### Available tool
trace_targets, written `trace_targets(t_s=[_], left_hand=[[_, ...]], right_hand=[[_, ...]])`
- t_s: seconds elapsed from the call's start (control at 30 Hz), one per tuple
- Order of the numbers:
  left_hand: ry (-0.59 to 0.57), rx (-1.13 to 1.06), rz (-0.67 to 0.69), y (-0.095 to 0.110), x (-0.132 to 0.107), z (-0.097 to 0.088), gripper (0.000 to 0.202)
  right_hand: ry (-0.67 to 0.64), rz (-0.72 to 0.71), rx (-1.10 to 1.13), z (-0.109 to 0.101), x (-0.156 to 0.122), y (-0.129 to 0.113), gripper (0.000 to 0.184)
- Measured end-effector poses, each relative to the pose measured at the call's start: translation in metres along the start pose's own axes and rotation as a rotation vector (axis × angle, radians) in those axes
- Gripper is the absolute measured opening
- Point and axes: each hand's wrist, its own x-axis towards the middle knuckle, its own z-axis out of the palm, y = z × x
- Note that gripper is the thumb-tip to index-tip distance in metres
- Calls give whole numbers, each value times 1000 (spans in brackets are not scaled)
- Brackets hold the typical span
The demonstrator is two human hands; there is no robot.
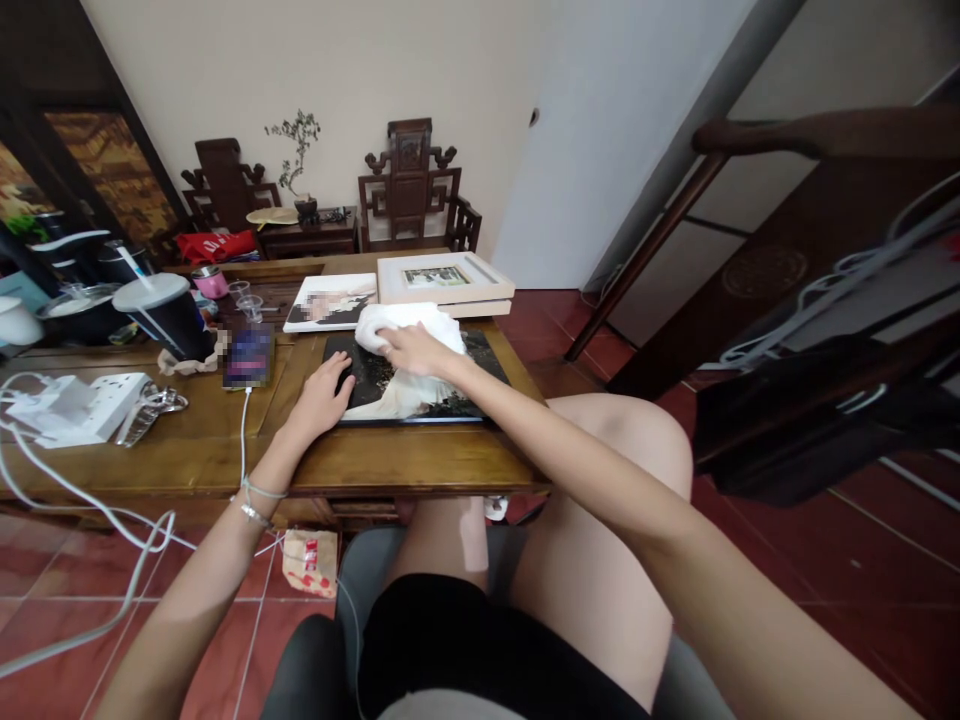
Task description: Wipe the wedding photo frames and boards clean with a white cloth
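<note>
A dark photo panel with a pale gown in its picture lies flat near the table's front edge. My right hand is closed on a bunched white cloth and presses it on the upper part of the panel, so some of the picture is hidden. My left hand rests open over the panel's left edge, its fingers stretched out and holding nothing.
Behind the panel lie a white-covered photo book and stacked pale frames. To the left are a phone on a cable, a dark cup with a straw, small clear cups and a white power strip.
</note>
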Motion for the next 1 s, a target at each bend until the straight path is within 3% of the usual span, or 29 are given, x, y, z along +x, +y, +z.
trace_targets(t_s=[0.17, 0.27, 0.37, 0.47, 0.57, 0.67, 0.77, 0.87, 1.0], left_hand=[[-12, -20, -14, 1, 0, -1, 42], [-12, -10, -8, 0, -1, 0, 43], [-9, -10, -2, -2, 0, 1, 44], [-18, -5, -6, -2, 0, 2, 45], [-27, -4, -19, -1, 0, 2, 46], [-14, -19, -23, 2, -1, -1, 44], [34, -56, -21, 6, 0, -5, 44], [129, -127, -40, 9, 1, -10, 46], [263, -230, -111, 11, 3, -13, 52]], right_hand=[[5, -151, -69, 12, -55, -28, 36], [-51, -186, -31, 0, -91, -45, 33], [-135, -178, 55, -21, -110, -52, 33], [-179, -144, 140, -37, -103, -44, 33], [-127, -55, 135, -41, -77, -31, 35], [-76, 66, 25, -31, -48, -27, 39], [-10, 93, -53, -13, -27, -34, 42], [56, -26, -64, 9, -19, -42, 41], [1, -338, -9, 25, -37, -39, 35]])
